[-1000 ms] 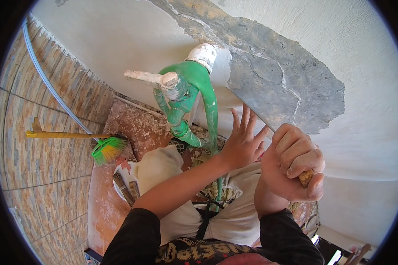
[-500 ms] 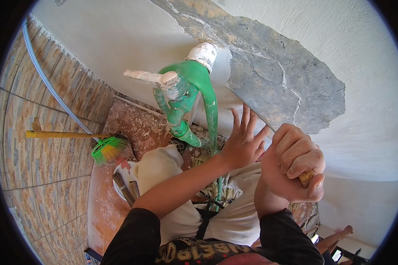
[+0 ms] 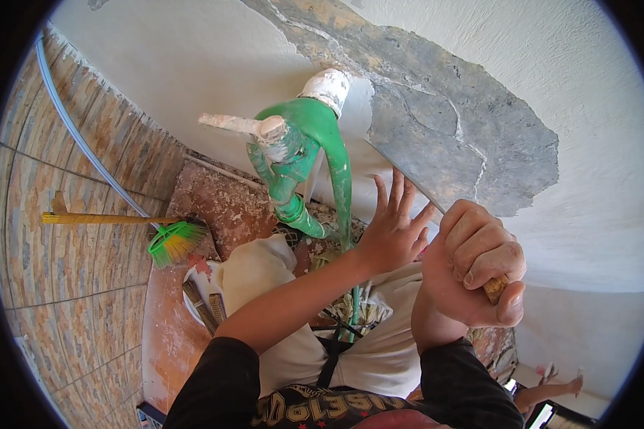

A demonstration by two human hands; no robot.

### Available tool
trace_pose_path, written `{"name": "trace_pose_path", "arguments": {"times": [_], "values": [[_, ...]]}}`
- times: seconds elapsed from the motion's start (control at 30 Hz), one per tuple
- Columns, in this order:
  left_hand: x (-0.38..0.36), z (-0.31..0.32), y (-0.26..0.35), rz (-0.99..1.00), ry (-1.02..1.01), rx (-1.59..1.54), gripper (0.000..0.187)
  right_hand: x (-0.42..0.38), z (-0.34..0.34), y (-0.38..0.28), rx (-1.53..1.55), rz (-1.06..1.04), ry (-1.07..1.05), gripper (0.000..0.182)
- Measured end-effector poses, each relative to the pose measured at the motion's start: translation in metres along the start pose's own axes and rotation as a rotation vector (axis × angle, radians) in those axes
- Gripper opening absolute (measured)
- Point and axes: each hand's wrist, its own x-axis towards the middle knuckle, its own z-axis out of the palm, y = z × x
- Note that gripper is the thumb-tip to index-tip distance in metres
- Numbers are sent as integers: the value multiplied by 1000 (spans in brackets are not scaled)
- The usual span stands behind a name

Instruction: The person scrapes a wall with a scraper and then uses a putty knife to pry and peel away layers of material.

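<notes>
My right hand is wrapped round the wooden handle of a trowel, whose handle butt pokes out below the fingers. The thin metal blade shows nearly edge-on, reaching up and left along the wall at the lower edge of the bare grey patch. Just under the blade, my left hand has its fingers spread, with the fingertips right at the blade's edge. White wall surrounds the grey patch, which has a pale crack line through it.
A green pipe with white-smeared ends juts from the wall ahead. To the left are a green-bristled broom, a pale blue hose and stone-patterned tiles. A white bucket holds tools by my leg. Another person's arm shows lower right.
Both my hands and the trowel stay almost exactly in place. At the lower right, the other person's arm has shifted outward to the right.
</notes>
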Motion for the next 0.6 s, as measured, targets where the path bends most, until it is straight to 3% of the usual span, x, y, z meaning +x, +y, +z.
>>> {"name": "trace_pose_path", "arguments": {"times": [0.3,0.37,0.6], "values": [[-3,4,-2,30,62,-9,43,0,0,1,-5,-5,0,42],[-1,0,0,-21,-18,-32,43,0,0,0,-7,-2,-5,42],[3,-5,2,-31,-18,-46,45,1,1,0,-11,-8,-10,42]]}}
